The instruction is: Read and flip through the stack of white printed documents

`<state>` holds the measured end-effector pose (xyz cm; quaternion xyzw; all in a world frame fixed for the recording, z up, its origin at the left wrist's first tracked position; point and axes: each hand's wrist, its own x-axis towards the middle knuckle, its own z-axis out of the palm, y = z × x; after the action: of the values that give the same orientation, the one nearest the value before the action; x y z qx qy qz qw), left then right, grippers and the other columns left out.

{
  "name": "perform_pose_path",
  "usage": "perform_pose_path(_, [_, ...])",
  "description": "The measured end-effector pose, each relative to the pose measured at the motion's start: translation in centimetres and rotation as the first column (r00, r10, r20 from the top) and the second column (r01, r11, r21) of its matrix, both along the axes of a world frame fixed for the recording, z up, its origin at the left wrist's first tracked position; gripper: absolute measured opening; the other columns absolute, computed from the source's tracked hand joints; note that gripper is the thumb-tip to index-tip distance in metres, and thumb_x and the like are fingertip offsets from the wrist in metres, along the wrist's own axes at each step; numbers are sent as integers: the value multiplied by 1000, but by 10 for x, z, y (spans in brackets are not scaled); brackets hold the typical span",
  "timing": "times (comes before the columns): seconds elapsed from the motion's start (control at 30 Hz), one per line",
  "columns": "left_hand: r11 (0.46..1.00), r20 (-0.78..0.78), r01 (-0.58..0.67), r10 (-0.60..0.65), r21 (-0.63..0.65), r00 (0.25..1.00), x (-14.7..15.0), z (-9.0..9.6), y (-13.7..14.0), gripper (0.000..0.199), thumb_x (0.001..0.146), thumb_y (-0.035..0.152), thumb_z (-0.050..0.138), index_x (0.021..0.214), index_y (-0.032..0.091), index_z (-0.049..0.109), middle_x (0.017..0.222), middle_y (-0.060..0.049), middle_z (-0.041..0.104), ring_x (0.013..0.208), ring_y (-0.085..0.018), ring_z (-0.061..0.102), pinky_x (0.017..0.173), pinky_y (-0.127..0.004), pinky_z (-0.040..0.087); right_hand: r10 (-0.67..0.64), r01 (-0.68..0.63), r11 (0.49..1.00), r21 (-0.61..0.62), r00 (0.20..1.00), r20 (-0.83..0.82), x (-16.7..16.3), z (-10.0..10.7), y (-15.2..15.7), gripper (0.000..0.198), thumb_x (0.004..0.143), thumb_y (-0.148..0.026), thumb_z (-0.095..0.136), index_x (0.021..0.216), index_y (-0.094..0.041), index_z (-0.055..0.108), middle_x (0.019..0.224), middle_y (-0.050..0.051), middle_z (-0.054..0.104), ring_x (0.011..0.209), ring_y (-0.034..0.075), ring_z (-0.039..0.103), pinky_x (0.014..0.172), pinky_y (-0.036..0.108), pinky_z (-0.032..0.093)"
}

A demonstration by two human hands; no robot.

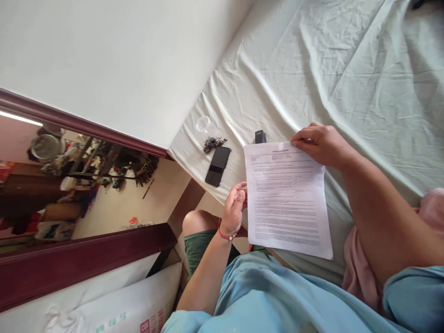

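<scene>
A printed sheet of paper (pixel 286 199) is held up in front of my body, tilted slightly, its dense lines of text facing me. My right hand (pixel 319 142) pinches its top edge near the right corner, thumb in front. By the left edge is my left hand (pixel 234 210), a red bracelet on its wrist. Its fingers are loosely curled and apart, with some tips hidden behind the paper; the thumb is not over the sheet. Just beyond the top left corner, a small black object (pixel 260 136) shows, partly covered by the paper.
On the pale green bedsheet (pixel 277 88) lie a black phone (pixel 218 166), a bunch of keys (pixel 213 144) and a clear round container (pixel 203 124). A white wall panel (pixel 104 60) rises at left above a dark red-framed mirror (pixel 114 199). A white sack (pixel 132 300) stands below.
</scene>
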<state>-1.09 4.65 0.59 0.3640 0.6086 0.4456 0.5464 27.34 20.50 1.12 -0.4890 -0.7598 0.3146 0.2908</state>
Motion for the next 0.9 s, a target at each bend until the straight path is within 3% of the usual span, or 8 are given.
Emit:
perform_pose_path(0.1, [998, -33, 65, -65, -16, 997, 1, -3, -10, 58, 92, 66, 69, 124, 18, 66, 109, -10, 78, 99, -24, 73, 89, -36, 56, -92, 92, 996, 4, 996, 5, 0, 1, 0, 30, 95, -33, 52, 99, -27, 82, 99, 8, 77, 106, 30, 64, 92, 47, 51])
perform_pose_path(0.23, [991, -156, 127, -132, -37, 979, 0, -7, -23, 52, 95, 65, 65, 115, 18, 72, 109, -10, 78, 104, -25, 71, 97, -37, 53, -120, 120, 993, 10, 993, -4, -2, 4, -1, 31, 96, -32, 52, 103, -28, 82, 99, 9, 77, 108, 31, 63, 92, 48, 51])
perform_pose_path(0.37, [989, -358, 143, -150, -45, 922, -3, -12, -29, 56, 94, 72, 61, 89, 18, 74, 83, -5, 73, 81, -21, 64, 81, -33, 51, -98, 98, 995, 17, 995, 29, -7, 3, -2, 31, 96, -29, 53, 102, -25, 82, 98, 8, 78, 107, 30, 64, 92, 46, 52])
perform_pose_path(0.47, [988, -403, 155, -147, -13, 903, -5, -17, -31, 60, 93, 76, 58, 80, 19, 70, 72, -3, 66, 70, -19, 57, 73, -32, 47, -141, 144, 990, -14, 983, 115, -10, 1, -1, 27, 95, -26, 54, 94, -22, 81, 87, 7, 78, 103, 31, 64, 91, 44, 51])
perform_pose_path(0.57, [988, -425, 153, -128, 27, 896, -7, -22, -35, 59, 95, 75, 56, 81, 19, 70, 71, -3, 66, 70, -19, 56, 71, -32, 47, -165, 179, 980, -84, 974, 155, -9, -3, 1, 24, 93, -27, 56, 89, -22, 80, 83, 7, 76, 92, 28, 67, 85, 42, 51])
perform_pose_path(0.67, [988, -396, 145, -112, 54, 911, -11, -25, -38, 57, 97, 72, 56, 83, 19, 72, 76, -5, 70, 73, -21, 60, 74, -33, 49, -141, 150, 981, -126, 987, 80, -8, -6, 2, 22, 90, -27, 58, 90, -22, 80, 87, 6, 77, 83, 24, 68, 80, 39, 52])
perform_pose_path(0.8, [989, -302, 137, -114, 57, 946, -14, -28, -37, 53, 99, 68, 56, 97, 18, 77, 92, -8, 78, 85, -24, 68, 83, -35, 53, -172, 175, 984, -45, 983, 56, -11, -8, 1, 24, 92, -28, 57, 92, -22, 81, 86, 7, 76, 95, 27, 68, 84, 40, 52])
perform_pose_path(0.9, [986, -341, 145, -109, 81, 934, -14, -31, -38, 52, 101, 65, 54, 102, 18, 77, 97, -9, 79, 89, -24, 70, 87, -35, 53, -189, 188, 982, 33, 981, 41, -15, -11, 0, 25, 93, -29, 57, 92, -22, 81, 85, 8, 76, 103, 29, 64, 87, 42, 52])
